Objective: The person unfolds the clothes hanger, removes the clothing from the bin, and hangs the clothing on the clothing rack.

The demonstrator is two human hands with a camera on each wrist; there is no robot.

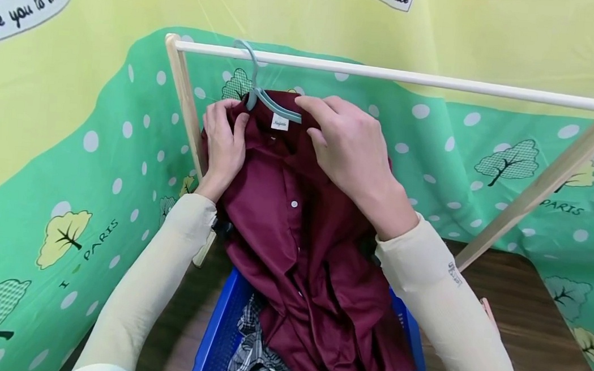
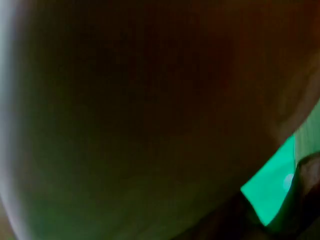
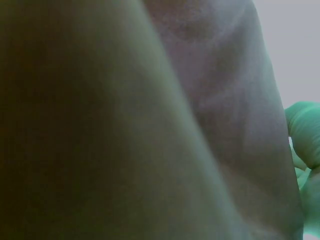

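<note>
A maroon button-up shirt (image 1: 266,189) hangs from a pale blue-green hanger (image 1: 281,112), whose hook loops over the white rail. The hanger's visible arm crosses the open collar beside a white label (image 1: 280,122). At the shirt's left shoulder, my left hand (image 1: 224,144) grips the fabric, its thumb in front near the collar. My right hand (image 1: 352,146) pinches the collar's right side between thumb and forefinger, by the hanger's arm; its other fingers are largely hidden. Dark, blurred surfaces fill most of both wrist views.
The white rail (image 1: 401,75) runs between wooden posts, the right post (image 1: 541,195) slanting down to a dark wooden table (image 1: 533,336). Below the shirt stands a blue basket (image 1: 212,339) holding a plaid garment (image 1: 256,353). Green and yellow printed cloth (image 1: 144,102) hangs behind.
</note>
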